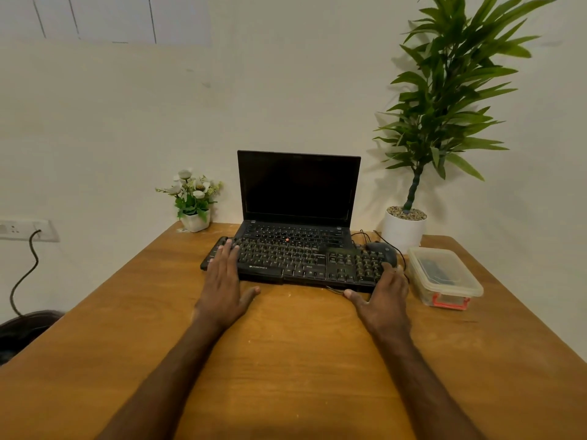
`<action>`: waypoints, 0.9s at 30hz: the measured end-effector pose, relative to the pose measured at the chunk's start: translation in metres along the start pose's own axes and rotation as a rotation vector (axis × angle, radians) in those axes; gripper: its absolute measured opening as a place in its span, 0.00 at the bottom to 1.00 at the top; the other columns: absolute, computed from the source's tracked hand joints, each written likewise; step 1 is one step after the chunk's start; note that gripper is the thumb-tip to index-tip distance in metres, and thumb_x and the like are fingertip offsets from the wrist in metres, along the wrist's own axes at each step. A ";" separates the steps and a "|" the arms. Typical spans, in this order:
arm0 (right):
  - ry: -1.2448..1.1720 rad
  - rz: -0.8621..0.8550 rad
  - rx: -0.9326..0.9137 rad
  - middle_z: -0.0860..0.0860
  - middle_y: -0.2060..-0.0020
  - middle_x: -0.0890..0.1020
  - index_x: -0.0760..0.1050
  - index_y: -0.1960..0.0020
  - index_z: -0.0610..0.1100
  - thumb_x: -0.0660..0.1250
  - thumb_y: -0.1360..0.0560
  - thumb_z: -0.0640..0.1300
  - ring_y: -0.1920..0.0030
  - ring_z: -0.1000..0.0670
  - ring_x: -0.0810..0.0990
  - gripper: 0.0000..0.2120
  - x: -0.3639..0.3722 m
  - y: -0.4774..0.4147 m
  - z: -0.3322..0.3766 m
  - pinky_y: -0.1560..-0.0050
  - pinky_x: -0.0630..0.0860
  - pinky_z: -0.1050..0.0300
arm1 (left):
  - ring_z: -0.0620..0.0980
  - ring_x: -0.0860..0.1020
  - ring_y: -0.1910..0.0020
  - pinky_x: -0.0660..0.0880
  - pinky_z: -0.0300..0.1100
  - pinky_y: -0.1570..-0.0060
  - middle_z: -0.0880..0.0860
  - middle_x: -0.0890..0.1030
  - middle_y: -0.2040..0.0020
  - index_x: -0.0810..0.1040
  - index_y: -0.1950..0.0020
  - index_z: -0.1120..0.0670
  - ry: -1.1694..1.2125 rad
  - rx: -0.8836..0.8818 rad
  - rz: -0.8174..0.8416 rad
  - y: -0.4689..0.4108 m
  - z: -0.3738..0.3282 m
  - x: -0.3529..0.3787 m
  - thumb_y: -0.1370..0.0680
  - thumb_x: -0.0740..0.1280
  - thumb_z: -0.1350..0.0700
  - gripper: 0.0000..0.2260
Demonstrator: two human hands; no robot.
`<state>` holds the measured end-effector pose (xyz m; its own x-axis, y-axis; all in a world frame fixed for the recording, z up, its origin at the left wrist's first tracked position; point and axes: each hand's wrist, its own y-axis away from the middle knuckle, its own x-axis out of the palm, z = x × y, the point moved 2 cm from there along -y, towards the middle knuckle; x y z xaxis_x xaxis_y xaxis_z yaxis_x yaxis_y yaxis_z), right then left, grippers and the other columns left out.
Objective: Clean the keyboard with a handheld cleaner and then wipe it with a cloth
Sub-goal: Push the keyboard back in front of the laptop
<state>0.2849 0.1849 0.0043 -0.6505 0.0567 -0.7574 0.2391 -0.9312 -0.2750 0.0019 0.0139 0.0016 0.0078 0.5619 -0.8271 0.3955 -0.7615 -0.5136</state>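
Keyboard (295,262) lies crosswise on table (286,344), long axis left-right. Left hand (222,281) flat on its left end, right hand (384,296) spread at right end, neither gripping. Cleaner possibly in plastic box (451,289) beside right hand.
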 end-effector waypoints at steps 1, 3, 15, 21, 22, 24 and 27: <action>0.000 -0.017 0.015 0.42 0.21 0.45 0.42 0.21 0.47 0.70 0.29 0.65 0.21 0.40 0.45 0.51 -0.002 0.003 0.000 0.26 0.58 0.38 | 0.58 0.49 0.19 0.52 0.56 0.22 0.60 0.50 0.18 0.49 0.18 0.60 -0.019 0.001 0.001 0.006 -0.006 -0.001 0.24 0.54 0.31 0.45; -0.038 -0.043 0.046 0.41 0.21 0.48 0.43 0.21 0.46 0.70 0.28 0.64 0.22 0.39 0.47 0.50 -0.004 0.010 -0.001 0.26 0.59 0.39 | 0.57 0.47 0.19 0.52 0.56 0.21 0.59 0.48 0.18 0.47 0.18 0.60 -0.039 0.000 0.037 0.015 -0.016 0.000 0.22 0.55 0.33 0.43; -0.194 0.038 0.053 0.45 0.20 0.47 0.42 0.20 0.41 0.59 0.18 0.52 0.21 0.45 0.48 0.37 -0.002 0.020 0.011 0.24 0.54 0.49 | 0.54 0.37 0.20 0.41 0.53 0.21 0.56 0.36 0.19 0.35 0.19 0.58 -0.043 -0.076 0.230 0.041 -0.047 -0.001 0.18 0.54 0.35 0.42; -0.177 0.067 0.047 0.45 0.20 0.48 0.42 0.20 0.42 0.61 0.19 0.52 0.21 0.44 0.51 0.37 0.004 0.014 0.011 0.25 0.57 0.47 | 0.62 0.37 0.20 0.42 0.59 0.23 0.63 0.35 0.20 0.33 0.20 0.60 -0.020 -0.342 0.372 0.033 -0.042 0.003 0.19 0.50 0.32 0.43; -0.181 0.062 0.053 0.46 0.20 0.49 0.43 0.20 0.43 0.62 0.19 0.52 0.21 0.44 0.52 0.38 0.005 0.013 0.011 0.25 0.59 0.45 | 0.64 0.38 0.20 0.42 0.60 0.22 0.65 0.36 0.20 0.34 0.20 0.61 -0.024 -0.379 0.389 0.032 -0.042 0.003 0.19 0.49 0.32 0.43; -0.194 0.042 0.067 0.46 0.20 0.52 0.44 0.20 0.43 0.63 0.20 0.53 0.22 0.43 0.55 0.39 0.007 0.010 0.009 0.26 0.62 0.43 | 0.65 0.40 0.20 0.42 0.61 0.23 0.67 0.37 0.20 0.34 0.21 0.63 -0.043 -0.420 0.407 0.028 -0.042 0.004 0.18 0.47 0.33 0.42; -0.178 0.028 0.063 0.44 0.21 0.53 0.45 0.20 0.42 0.62 0.20 0.52 0.22 0.43 0.56 0.37 0.008 0.007 0.011 0.27 0.63 0.44 | 0.64 0.40 0.20 0.41 0.62 0.23 0.67 0.38 0.20 0.34 0.21 0.64 -0.044 -0.431 0.415 0.021 -0.041 0.006 0.18 0.46 0.33 0.43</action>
<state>0.2733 0.1745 0.0032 -0.7626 -0.0289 -0.6462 0.2170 -0.9526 -0.2135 0.0481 0.0145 -0.0045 0.2071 0.2245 -0.9522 0.7046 -0.7094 -0.0140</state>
